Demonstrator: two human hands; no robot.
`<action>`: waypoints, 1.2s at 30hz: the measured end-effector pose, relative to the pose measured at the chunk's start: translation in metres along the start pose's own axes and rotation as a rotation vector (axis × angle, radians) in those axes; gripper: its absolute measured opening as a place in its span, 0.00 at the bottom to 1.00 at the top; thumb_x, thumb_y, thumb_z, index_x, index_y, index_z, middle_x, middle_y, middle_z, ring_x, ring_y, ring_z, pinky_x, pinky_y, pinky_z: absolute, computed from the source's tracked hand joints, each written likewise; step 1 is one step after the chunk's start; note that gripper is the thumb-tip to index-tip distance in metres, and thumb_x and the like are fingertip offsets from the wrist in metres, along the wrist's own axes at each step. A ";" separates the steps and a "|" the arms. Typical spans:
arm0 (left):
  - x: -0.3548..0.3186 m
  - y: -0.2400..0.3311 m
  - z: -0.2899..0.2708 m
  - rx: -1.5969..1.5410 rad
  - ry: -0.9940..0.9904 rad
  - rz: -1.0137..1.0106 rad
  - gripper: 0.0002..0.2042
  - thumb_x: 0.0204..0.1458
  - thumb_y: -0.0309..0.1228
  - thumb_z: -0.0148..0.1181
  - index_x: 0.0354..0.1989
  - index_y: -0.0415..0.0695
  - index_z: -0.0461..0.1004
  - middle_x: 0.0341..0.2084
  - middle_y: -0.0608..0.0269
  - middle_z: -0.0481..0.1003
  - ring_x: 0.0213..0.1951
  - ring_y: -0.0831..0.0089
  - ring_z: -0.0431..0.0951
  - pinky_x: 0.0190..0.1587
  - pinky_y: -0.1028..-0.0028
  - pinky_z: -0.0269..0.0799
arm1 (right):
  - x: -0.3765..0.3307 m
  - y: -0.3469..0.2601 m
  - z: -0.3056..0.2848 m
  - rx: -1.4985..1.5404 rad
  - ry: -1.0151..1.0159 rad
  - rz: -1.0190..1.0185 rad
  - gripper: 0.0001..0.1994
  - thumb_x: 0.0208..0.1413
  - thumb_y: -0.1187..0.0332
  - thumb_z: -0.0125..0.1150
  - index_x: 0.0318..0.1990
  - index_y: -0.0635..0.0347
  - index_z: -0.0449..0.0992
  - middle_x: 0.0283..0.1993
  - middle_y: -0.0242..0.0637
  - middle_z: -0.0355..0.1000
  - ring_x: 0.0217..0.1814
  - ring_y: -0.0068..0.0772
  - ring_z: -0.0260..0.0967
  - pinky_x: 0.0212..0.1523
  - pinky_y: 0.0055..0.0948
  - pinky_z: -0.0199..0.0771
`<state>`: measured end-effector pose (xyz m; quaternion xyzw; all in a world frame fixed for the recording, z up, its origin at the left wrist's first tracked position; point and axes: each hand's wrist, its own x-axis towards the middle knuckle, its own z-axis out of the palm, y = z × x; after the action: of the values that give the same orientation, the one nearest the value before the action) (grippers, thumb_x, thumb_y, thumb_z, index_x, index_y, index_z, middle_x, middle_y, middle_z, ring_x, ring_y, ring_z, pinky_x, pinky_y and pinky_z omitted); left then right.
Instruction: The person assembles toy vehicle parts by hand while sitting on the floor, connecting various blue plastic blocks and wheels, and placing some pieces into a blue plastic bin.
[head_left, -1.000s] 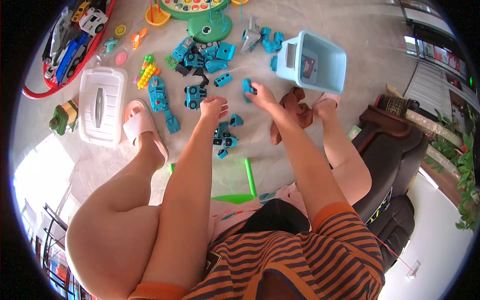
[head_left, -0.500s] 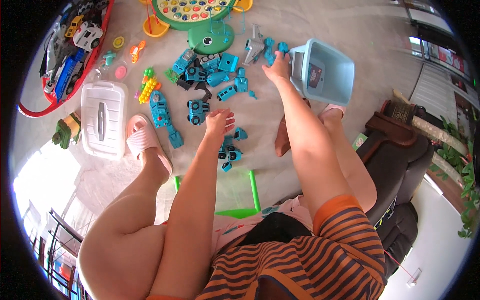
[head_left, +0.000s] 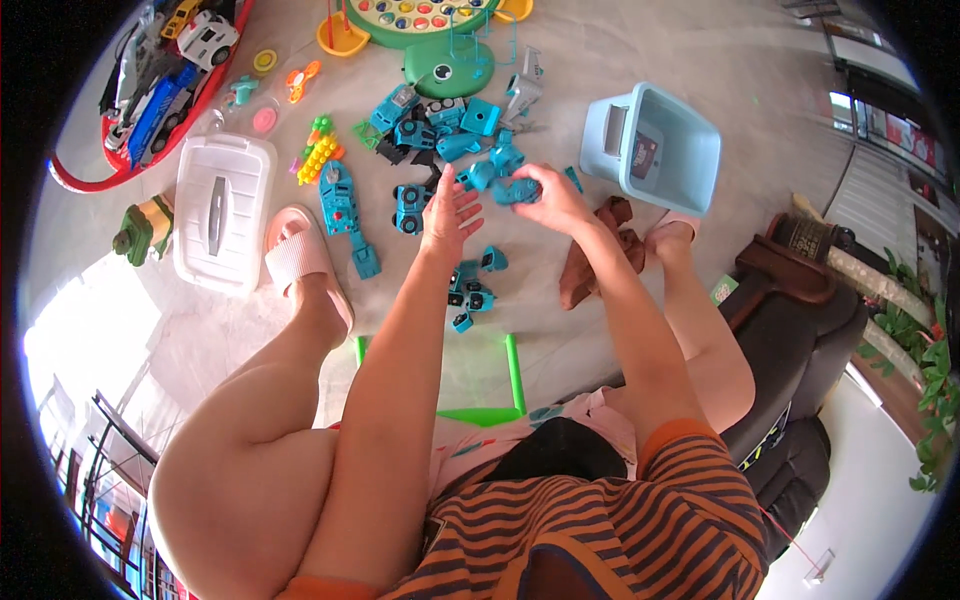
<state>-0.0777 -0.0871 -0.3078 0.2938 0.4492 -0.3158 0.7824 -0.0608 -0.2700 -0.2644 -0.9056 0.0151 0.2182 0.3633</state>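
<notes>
A blue toy piece (head_left: 514, 190), chunky and partly blurred, is pinched in the fingers of my right hand (head_left: 557, 202) above the floor. Facing it, my left hand (head_left: 450, 216) holds nothing, its fingers spread. Just left of that hand stands a blue toy vehicle with black parts (head_left: 408, 208). Below it lies a cluster of small blue and black toy parts (head_left: 470, 290). Beyond both hands is a heap of blue toy vehicles and parts (head_left: 440, 125). A long blue toy vehicle (head_left: 340, 205) lies farther left.
A light blue bin (head_left: 603, 140) stands at the right, next to a crumpled brown thing (head_left: 585, 275). At the left are a white lid (head_left: 260, 215) and a red-rimmed container of toy cars (head_left: 75, 180). A green fishing game toy (head_left: 440, 65) lies at the far side.
My right hand has come from beside the bin toward my left hand, carrying a blue toy piece picked up there. My left hand has stayed open. The view has shifted slightly.
</notes>
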 end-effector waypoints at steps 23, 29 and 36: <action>-0.015 -0.014 -0.026 0.331 -0.147 -0.138 0.06 0.41 0.30 0.61 0.29 0.53 0.71 0.24 0.74 0.71 0.31 0.80 0.69 0.33 0.73 0.62 | 0.160 -0.075 0.059 -0.342 0.084 -0.296 0.18 0.43 0.71 0.48 0.46 0.50 0.70 0.47 0.35 0.68 0.49 0.40 0.63 0.47 0.35 0.65; -0.022 -0.010 -0.033 0.238 -0.138 -0.126 0.06 0.46 0.37 0.56 0.31 0.52 0.71 0.24 0.73 0.71 0.29 0.78 0.70 0.28 0.75 0.63 | 0.140 -0.018 0.018 -0.332 0.522 -0.342 0.17 0.41 0.67 0.55 0.44 0.48 0.71 0.47 0.40 0.66 0.50 0.45 0.62 0.45 0.39 0.65; -0.009 -0.015 -0.045 0.269 -0.157 -0.219 0.12 0.48 0.43 0.54 0.34 0.48 0.70 0.23 0.65 0.72 0.18 0.78 0.69 0.19 0.79 0.62 | 0.131 0.032 0.000 -0.260 0.417 0.253 0.29 0.38 0.58 0.62 0.53 0.41 0.62 0.55 0.45 0.54 0.55 0.47 0.56 0.50 0.41 0.62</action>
<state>-0.1159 -0.0605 -0.3213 0.3195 0.3698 -0.4784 0.7296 0.0518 -0.2765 -0.3382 -0.9610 0.1745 0.0705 0.2028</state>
